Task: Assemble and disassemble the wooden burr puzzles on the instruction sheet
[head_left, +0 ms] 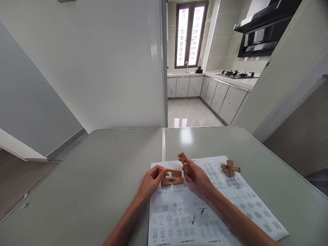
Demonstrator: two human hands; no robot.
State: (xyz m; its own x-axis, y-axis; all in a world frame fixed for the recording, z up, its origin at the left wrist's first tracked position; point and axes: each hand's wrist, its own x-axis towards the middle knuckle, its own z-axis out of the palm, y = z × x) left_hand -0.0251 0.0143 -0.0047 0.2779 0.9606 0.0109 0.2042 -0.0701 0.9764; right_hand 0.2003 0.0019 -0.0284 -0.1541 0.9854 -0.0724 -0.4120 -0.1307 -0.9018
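Thumb and fingers of your right hand point(198, 177) pinch the raised strip point(182, 158), its end marked 2 tilted up and free. Your left hand point(153, 179) pinches the far strip point(175, 172) by its left end. Just nearer you, over the sheet point(176, 201), is the slotted strip point(166, 183); whether it touches the far strip, you cannot tell from here. A wooden cross point(230, 168) sits on the sheet's far right part, apart from your hands, and the sheet lies on the table point(102, 188). Each strip looks like wood and should feel light, stiff and smooth, with fair grip. Take hold at the solid ends, clear of the cutouts, where the thinner wood is probably weakest; a light pinch should do.
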